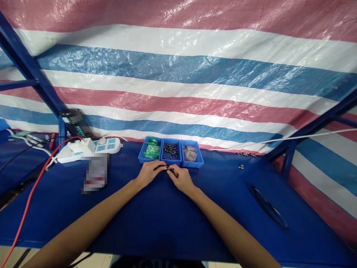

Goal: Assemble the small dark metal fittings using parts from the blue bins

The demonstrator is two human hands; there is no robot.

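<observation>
Bare forearms (96, 217), left hand (149, 174), right hand (182, 180), pinched nearly closed around small dark pieces (172, 171); finer shape unclear

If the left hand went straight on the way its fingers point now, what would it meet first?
Most likely the right hand, whose fingertips face those of the left hand, or the dark part at the right fingers. Depth is unclear, so I can't tell which comes first.
</observation>
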